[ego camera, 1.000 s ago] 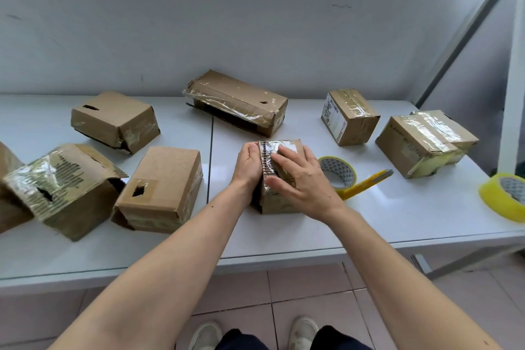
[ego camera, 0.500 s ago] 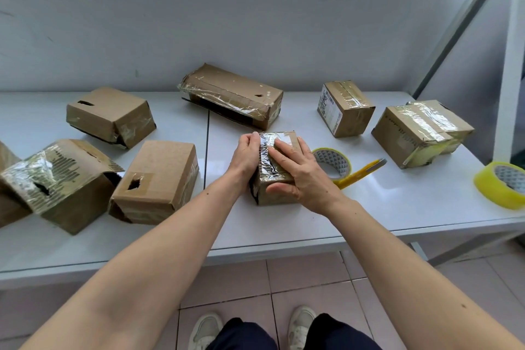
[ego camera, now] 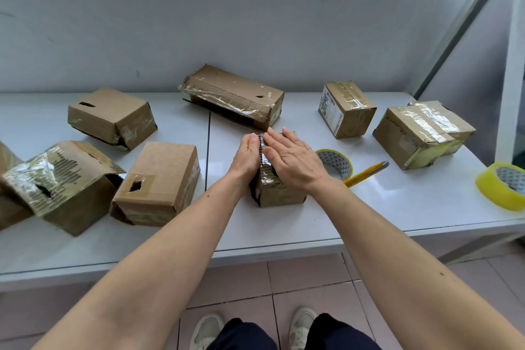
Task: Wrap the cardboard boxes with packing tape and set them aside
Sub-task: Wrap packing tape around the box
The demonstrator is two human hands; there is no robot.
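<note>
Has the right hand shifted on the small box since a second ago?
Yes. The right hand has slid toward the box's far end, fingers now straight, near the long box.

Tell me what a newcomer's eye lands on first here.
Both hands, left hand and right hand, press flat on a small taped box at the table's centre. Just right of it lie a tape roll and a yellow cutter.

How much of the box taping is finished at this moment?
Done, it seems: two taped boxes stand at the right. In hand: the left hand and right hand press flat on the small box. Left: perhaps the plain box, which shows little tape.
</note>
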